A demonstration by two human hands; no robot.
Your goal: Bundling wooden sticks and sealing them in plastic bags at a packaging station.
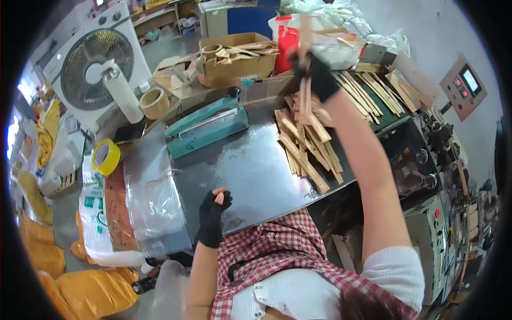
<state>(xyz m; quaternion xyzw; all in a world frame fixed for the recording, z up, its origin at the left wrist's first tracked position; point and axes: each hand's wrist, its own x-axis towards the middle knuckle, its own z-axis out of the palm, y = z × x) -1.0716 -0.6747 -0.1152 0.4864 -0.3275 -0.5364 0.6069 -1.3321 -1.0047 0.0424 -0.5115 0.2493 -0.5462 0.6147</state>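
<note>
My right hand (pixel 320 77), in a black fingerless glove, reaches to the far side of the table and is closed around wooden rulers (pixel 305 101). They stand upright in its grip, poking out above and below, smeared by motion. Under it lies a loose, fanned pile of wooden rulers (pixel 304 152) with dark edge markings. By the table's near edge, my left hand (pixel 214 213), gloved the same way, is curled into a fist with the thumb on top. Nothing shows in it.
A teal bag sealer (pixel 208 128) stands on the metal table (pixel 240 176). Left are clear plastic bags (pixel 152 197), yellow tape (pixel 106 157), a white bottle (pixel 122 90) and a fan (pixel 96 64). A cardboard box (pixel 237 69) sits behind; more wooden strips (pixel 357 96) and machinery (pixel 426 160) are right.
</note>
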